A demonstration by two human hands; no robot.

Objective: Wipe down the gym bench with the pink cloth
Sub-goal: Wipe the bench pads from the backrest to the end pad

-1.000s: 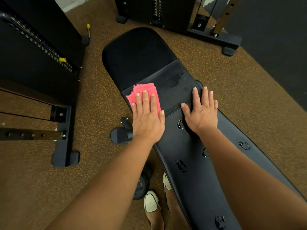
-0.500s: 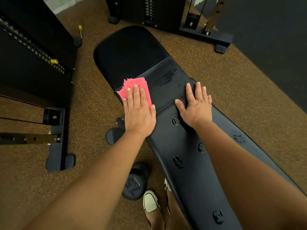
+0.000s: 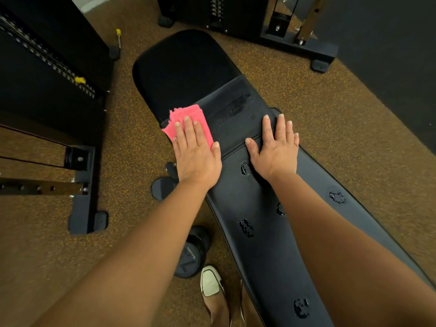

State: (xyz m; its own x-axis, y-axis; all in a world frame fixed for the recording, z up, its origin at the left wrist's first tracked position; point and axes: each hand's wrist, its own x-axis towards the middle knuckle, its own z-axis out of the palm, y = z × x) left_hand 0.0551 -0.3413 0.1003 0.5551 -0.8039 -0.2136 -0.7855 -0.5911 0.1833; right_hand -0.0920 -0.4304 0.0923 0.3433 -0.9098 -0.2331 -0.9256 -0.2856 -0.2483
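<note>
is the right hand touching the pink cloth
Apart. The head view shows the right hand flat on the bench, with a bare strip of black pad between it and the pink cloth under the left hand.

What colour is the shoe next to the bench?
Cream or off-white shoe, clearest in the head view, bottom centre.

The cloth (image 3: pixel 188 121) is showing bright pink against the tabletop (image 3: pixel 259 244), whose black padding is gleaming with dark wet blotches. The floor (image 3: pixel 295 90) is showing brown, speckled all over with yellow-orange flecks. A shoe (image 3: pixel 210 280) is showing cream-white. Yellow pins (image 3: pixel 79 80) are standing out on the black machine (image 3: pixel 47 74), and the dumbbell (image 3: pixel 191 256) is looking black.
</note>
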